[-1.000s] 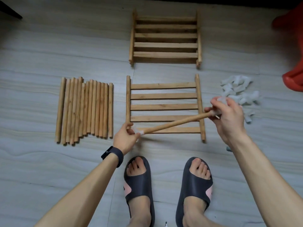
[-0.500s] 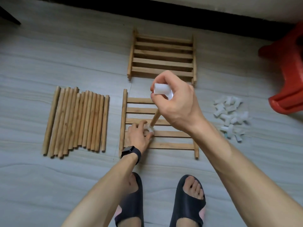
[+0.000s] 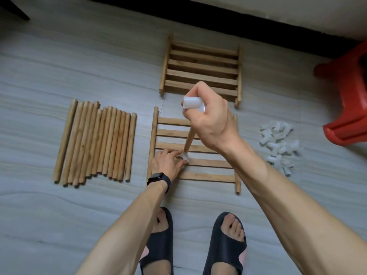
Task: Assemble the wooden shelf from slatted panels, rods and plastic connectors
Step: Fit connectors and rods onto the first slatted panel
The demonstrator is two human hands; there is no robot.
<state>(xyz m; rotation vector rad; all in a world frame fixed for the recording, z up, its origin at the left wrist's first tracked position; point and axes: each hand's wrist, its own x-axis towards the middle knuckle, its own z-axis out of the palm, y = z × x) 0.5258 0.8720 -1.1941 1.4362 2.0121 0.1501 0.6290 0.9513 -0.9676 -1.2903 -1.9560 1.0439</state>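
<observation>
A wooden rod (image 3: 188, 142) stands nearly upright over the near slatted panel (image 3: 210, 176). My right hand (image 3: 210, 118) grips its top end, where a white plastic connector (image 3: 192, 102) sits on the rod. My left hand (image 3: 165, 164) pinches a second white connector (image 3: 184, 156) at the rod's bottom end, down on the panel. A second slatted panel (image 3: 202, 68) lies farther back. Loose rods (image 3: 95, 141) lie side by side to the left. A heap of white connectors (image 3: 278, 145) sits to the right.
A red plastic stool (image 3: 349, 100) stands at the right edge. A dark skirting strip (image 3: 218, 26) runs along the wall at the back. My feet in black slippers (image 3: 226, 245) are on the grey floor in front of the near panel.
The rod has swung from lying nearly flat between my hands to standing upright. My right hand rose to the top end; my left hand stayed at the bottom connector. The view tilted forward.
</observation>
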